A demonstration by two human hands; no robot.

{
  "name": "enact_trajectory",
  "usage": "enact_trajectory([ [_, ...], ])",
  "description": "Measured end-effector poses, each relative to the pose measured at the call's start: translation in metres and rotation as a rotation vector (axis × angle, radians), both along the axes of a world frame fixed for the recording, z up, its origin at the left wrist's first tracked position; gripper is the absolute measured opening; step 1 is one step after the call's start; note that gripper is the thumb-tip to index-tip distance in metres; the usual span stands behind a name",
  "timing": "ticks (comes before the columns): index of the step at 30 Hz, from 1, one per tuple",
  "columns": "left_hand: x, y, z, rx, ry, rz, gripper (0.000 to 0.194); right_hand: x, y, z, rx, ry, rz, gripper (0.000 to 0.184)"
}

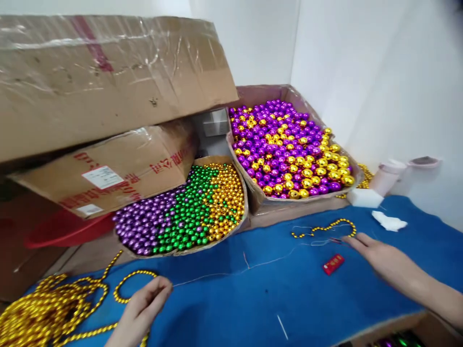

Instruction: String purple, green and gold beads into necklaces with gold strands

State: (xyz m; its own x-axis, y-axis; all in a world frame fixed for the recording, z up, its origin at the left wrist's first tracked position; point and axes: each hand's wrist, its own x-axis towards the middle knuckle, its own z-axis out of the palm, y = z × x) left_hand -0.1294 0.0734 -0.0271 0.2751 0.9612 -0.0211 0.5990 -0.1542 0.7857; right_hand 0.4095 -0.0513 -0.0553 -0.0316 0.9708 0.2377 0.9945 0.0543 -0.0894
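Observation:
My left hand (144, 306) is closed in a pinch on a thin white thread (210, 276). The thread runs right across the blue cloth (231, 308) toward my right hand. Beside my left hand, a strand of gold beads (135, 273) curves over the cloth, partly hidden by the hand. My right hand (376, 255) reaches in from the right with its fingers closed at the tips. A thin dark item (336, 240) shows there, too small to name. Next to those fingertips lies a short string of gold beads (333, 225) with loose thread. A red packet (333, 264) lies just below.
A box of purple and gold balls (282, 144) stands behind. Left of it, another box holds purple, green and gold beads (188, 212) under cardboard flaps (108, 168). Gold bead strands (39, 308) pile at left. White tissue (388, 220) lies at right; a red basin (72, 229) is at left.

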Motion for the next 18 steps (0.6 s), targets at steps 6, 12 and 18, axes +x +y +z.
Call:
enact_trajectory([
  [6,-0.001,-0.006,0.007,-0.053,-0.026,0.007,0.032,-0.153,0.048,0.013,-0.256,0.244,0.391,0.032],
  [12,0.001,-0.007,0.012,-0.076,-0.006,0.003,0.031,-0.223,0.079,0.01,-0.314,0.099,0.339,0.031],
  [18,-0.004,-0.004,0.018,0.031,0.102,-0.039,0.03,-0.233,0.095,0.001,-0.386,0.033,0.352,0.026],
])
